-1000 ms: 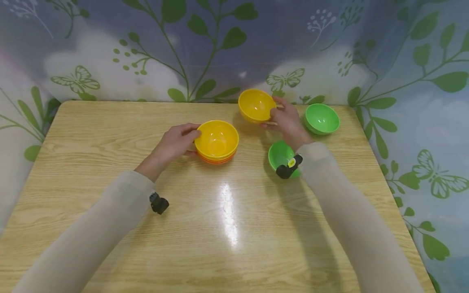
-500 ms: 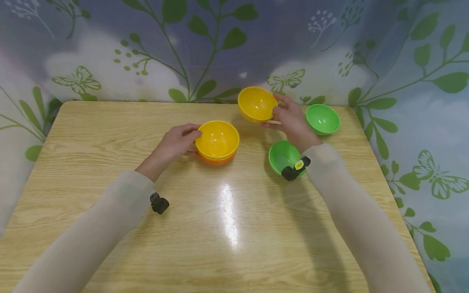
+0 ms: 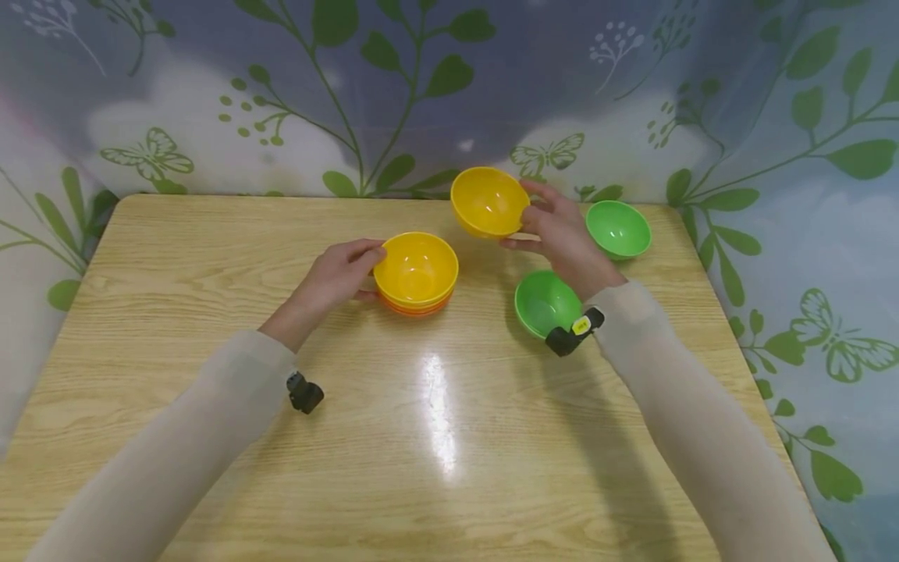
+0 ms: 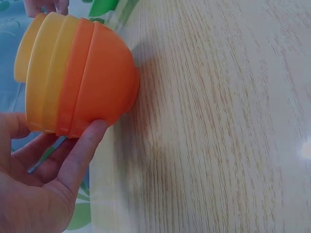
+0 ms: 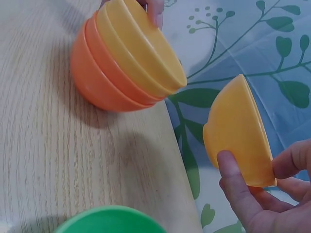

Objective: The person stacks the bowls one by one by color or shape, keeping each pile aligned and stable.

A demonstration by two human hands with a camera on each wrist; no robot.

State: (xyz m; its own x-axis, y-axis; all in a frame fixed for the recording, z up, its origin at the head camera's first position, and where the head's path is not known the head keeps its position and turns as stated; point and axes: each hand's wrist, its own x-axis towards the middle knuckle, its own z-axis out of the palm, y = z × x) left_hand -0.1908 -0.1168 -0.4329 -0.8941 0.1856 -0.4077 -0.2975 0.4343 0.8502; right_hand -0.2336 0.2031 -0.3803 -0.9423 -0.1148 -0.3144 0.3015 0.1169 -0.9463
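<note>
My left hand holds a stack of bowls on the table, thumb at the rim and fingers along the side. In the left wrist view the stack shows yellow bowls nested on orange bowls. Up at the back, my right hand pinches a single yellow bowl by its right rim. That bowl is raised off the table and tilted, as the right wrist view shows, with the thumb and fingers on either side of its wall.
One green bowl stands below the right hand, partly covered by the wrist camera. Another green bowl is near the back right corner of the wooden table. A leaf-patterned cloth hangs behind the table.
The right hand has lifted the single yellow bowl slightly, then shifted it a little left, while the right wrist swung rightward. The left hand and its stack have stayed in place.
</note>
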